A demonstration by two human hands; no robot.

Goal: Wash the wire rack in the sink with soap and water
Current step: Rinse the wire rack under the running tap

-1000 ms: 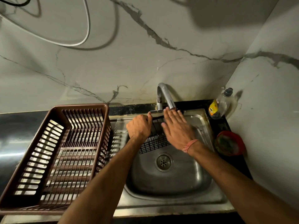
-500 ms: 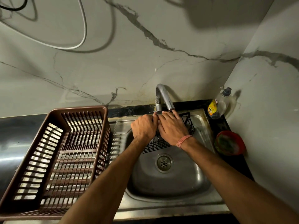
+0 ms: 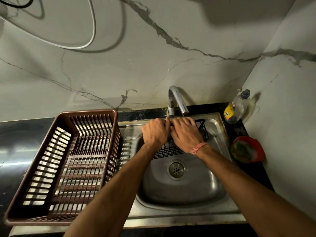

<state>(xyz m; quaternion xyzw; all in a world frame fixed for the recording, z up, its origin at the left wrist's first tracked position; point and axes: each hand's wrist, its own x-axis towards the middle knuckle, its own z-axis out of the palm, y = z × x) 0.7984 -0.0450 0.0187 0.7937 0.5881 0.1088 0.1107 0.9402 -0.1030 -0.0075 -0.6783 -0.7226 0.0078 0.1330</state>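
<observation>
A black wire rack (image 3: 171, 150) stands tilted in the steel sink (image 3: 188, 185), under the tap (image 3: 176, 100). My left hand (image 3: 154, 132) grips the rack's upper left edge with curled fingers. My right hand (image 3: 185, 133) lies over the rack's top, palm down, fingers bent over the upper rim close to the left hand. Much of the rack is hidden by both hands. No stream of water shows clearly at the spout. A clear soap bottle (image 3: 236, 108) with a yellow label stands at the sink's back right corner.
A large brown plastic dish basket (image 3: 68, 161) sits on the counter left of the sink, touching the draining board. A red bowl (image 3: 248, 151) with a scrubber sits right of the sink. Marble walls close in behind and at the right.
My right hand went from lying flat against the rack's face to lying over its top rim beside the left hand. The rack's right end has come into view.
</observation>
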